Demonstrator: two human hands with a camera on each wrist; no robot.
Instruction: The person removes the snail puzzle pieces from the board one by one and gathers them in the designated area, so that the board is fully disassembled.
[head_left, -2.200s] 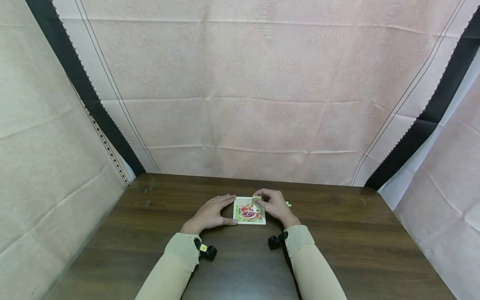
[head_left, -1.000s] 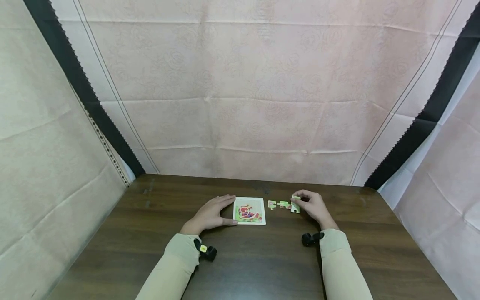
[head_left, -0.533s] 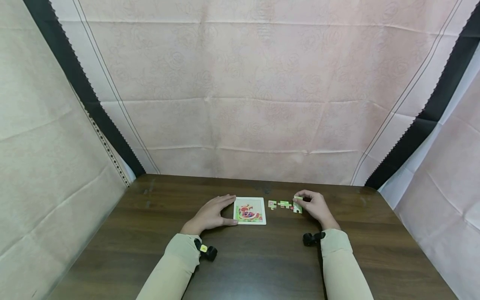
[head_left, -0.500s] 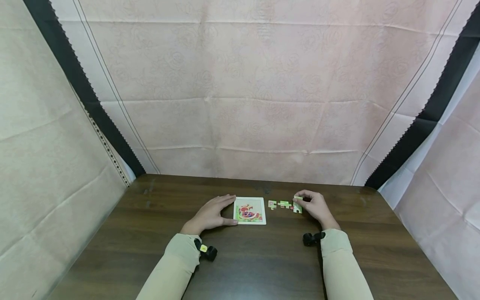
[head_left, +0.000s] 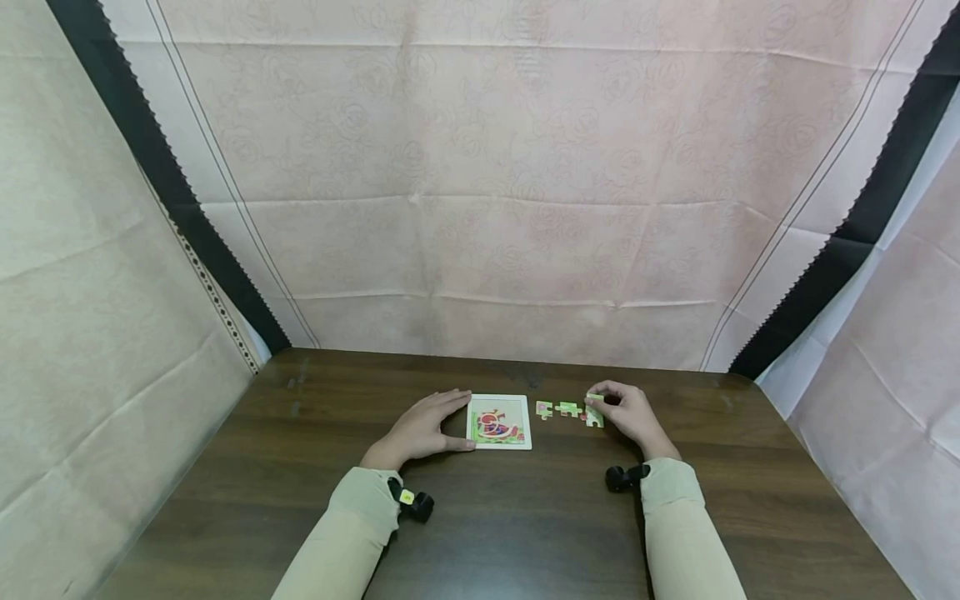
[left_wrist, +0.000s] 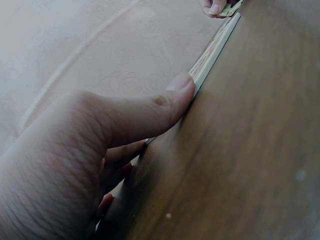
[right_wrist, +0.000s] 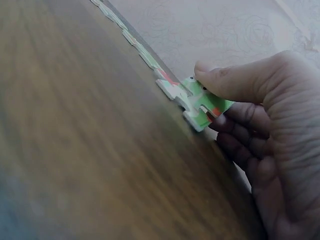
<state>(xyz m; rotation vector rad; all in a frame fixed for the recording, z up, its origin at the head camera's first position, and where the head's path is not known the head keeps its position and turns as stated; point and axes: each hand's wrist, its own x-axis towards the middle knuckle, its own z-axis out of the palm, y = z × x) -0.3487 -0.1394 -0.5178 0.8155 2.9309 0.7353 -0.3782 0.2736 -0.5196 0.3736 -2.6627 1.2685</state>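
Observation:
My left hand [head_left: 425,427] rests at the left side of a white-framed jigsaw puzzle board [head_left: 499,399], fingers stretched towards its far left corner. Its thumb touches the near edge, as the left wrist view shows on the board [left_wrist: 215,52]. The board has a red and green picture along its lower part. To the right, my right hand [head_left: 628,412] pinches a green and white jigsaw piece [right_wrist: 197,102] between thumb and fingers. That piece is low, at the table surface; whether it touches the table I cannot tell. Part of it is hidden under the thumb.
Between the board and the right hand, loose jigsaw pieces lie in a row: one pink and green piece [head_left: 543,409] and a green piece [head_left: 567,409]. The brown wooden table [head_left: 480,533] ends at a pale cloth wall [head_left: 480,250] behind.
My right hand has carried the pinched jigsaw piece from above the board to the right of the loose pieces, uncovering them. It has barely moved since. The left hand stays in place.

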